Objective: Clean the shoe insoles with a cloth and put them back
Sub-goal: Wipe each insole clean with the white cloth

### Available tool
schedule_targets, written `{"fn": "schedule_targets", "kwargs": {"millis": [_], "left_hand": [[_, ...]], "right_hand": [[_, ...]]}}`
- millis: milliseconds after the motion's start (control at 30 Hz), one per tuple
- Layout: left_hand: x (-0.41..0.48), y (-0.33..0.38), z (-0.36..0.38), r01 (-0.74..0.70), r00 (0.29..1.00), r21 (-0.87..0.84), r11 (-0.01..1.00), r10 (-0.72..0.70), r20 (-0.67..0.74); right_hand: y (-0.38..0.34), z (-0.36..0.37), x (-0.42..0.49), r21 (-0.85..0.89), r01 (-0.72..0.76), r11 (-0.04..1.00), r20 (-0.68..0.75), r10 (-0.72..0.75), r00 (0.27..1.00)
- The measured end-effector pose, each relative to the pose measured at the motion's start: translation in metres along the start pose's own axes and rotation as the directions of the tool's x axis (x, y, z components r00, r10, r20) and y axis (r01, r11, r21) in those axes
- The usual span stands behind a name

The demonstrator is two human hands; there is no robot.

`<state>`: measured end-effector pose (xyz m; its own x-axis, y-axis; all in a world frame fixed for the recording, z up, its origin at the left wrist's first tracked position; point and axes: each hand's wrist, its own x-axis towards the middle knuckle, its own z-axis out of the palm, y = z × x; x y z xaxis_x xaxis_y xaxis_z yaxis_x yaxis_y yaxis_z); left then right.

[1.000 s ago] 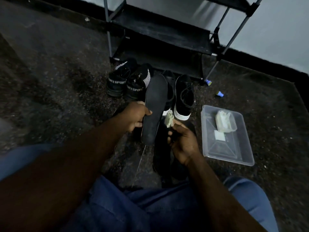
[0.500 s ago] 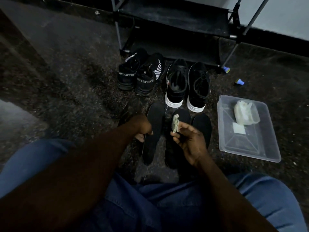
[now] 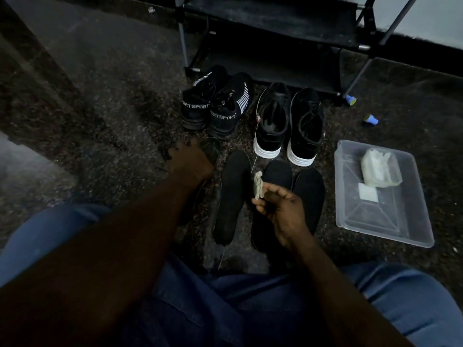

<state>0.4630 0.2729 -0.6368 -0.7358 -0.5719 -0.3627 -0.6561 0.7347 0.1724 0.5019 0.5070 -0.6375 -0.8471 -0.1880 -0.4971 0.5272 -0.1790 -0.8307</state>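
Note:
Three black insoles lie side by side on the dark floor: one in the middle, another and a third partly behind my right hand. A fourth insole lies further left, and my left hand lies over it; the grip is too dark to read. My right hand pinches a small crumpled pale cloth above the insoles. Beyond them stand a black sport pair and a black pair with white soles.
A clear plastic tray on the right holds a pale bundle and a small white piece. A black shoe rack stands behind the shoes. Two small blue caps lie near its right leg. My blue-clad knees fill the bottom.
My left hand laid down the insole it held up, then moved left onto the leftmost insole. The right hand keeps the cloth in nearly the same place.

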Motion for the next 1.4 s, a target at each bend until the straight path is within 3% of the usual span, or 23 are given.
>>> {"fn": "schedule_targets", "kwargs": {"millis": [133, 333, 467, 533, 600, 667, 767, 967, 1067, 1200, 1400], "left_hand": [[0.012, -0.005, 0.017, 0.03, 0.997, -0.006, 1.0, -0.03, 0.073], [-0.006, 0.006, 0.018, 0.066, 0.998, 0.075, 0.995, -0.066, -0.008], [-0.005, -0.002, 0.013, -0.068, 0.996, -0.062, 0.996, 0.064, -0.067], [-0.002, -0.004, 0.003, -0.132, 0.991, -0.091, 0.987, 0.13, -0.025], [-0.004, -0.003, -0.01, -0.13, 0.99, -0.228, 0.965, 0.14, 0.029], [-0.007, 0.004, -0.023, -0.078, 0.986, -0.519, 0.851, 0.142, 0.084], [-0.016, 0.013, -0.042, 0.014, 0.968, -0.848, 0.529, 0.206, 0.144], [-0.041, 0.025, -0.068, 0.145, 0.909, -0.972, 0.183, 0.364, 0.204], [-0.052, 0.026, -0.08, 0.274, 0.857, -0.957, 0.098, 0.426, 0.289], [-0.062, 0.021, -0.096, 0.361, 0.765, -0.931, 0.044, 0.557, 0.323], [-0.07, 0.024, -0.117, 0.283, 0.705, -0.952, -0.118, 0.698, 0.123]], "right_hand": [[0.001, -0.001, 0.003, 0.019, -0.004, 1.0, -0.002, 0.004, 1.0], [0.006, -0.004, 0.005, 0.004, -0.016, 1.0, -0.008, 0.016, 1.0], [0.007, -0.004, 0.004, -0.1, 0.022, 0.995, -0.021, -0.024, 0.999], [0.008, -0.001, 0.001, -0.15, 0.057, 0.987, -0.013, -0.06, 0.998], [0.008, 0.003, 0.0, -0.155, 0.07, 0.985, -0.03, -0.076, 0.997], [0.002, 0.011, -0.001, -0.118, 0.077, 0.99, -0.047, -0.083, 0.995], [-0.017, 0.027, -0.004, -0.044, 0.111, 0.993, -0.035, -0.113, 0.993], [-0.057, 0.063, -0.019, -0.118, 0.262, 0.958, -0.025, -0.267, 0.963], [-0.068, 0.072, -0.024, -0.204, 0.319, 0.926, -0.028, -0.331, 0.943], [-0.081, 0.081, -0.038, -0.167, 0.323, 0.931, 0.001, -0.328, 0.945], [-0.096, 0.068, -0.038, -0.314, 0.363, 0.877, 0.022, -0.376, 0.927]]}}
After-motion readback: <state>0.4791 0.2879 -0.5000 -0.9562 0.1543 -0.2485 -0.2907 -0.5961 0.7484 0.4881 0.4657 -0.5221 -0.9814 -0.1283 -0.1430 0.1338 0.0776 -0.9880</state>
